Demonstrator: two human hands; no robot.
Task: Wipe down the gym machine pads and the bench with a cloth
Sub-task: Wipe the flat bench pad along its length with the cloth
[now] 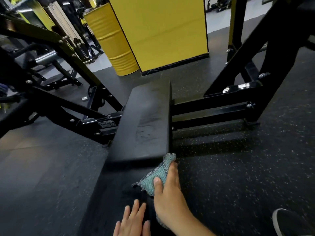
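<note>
The right hand [167,189] grips a teal cloth [159,173] on the near bench [139,126]. The left hand [134,218] rests flat, fingers straight. Wiping far along the streaked pad with firm pressure would suit.

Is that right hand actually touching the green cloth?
Touching. The head view shows the right hand gripping the green cloth, its thumb pressed on top.

Yellow and Black on the Gym Floor

From my remote seat I see a dark rubber floor [238,176] flecked with pale specks. A yellow pillar [160,31] with a black base stands ahead, a yellow drum [112,41] just beside it on the left. Black steel frames [276,53] slant up on both sides. A paler floor strip [100,63] shows behind the drum.
</note>
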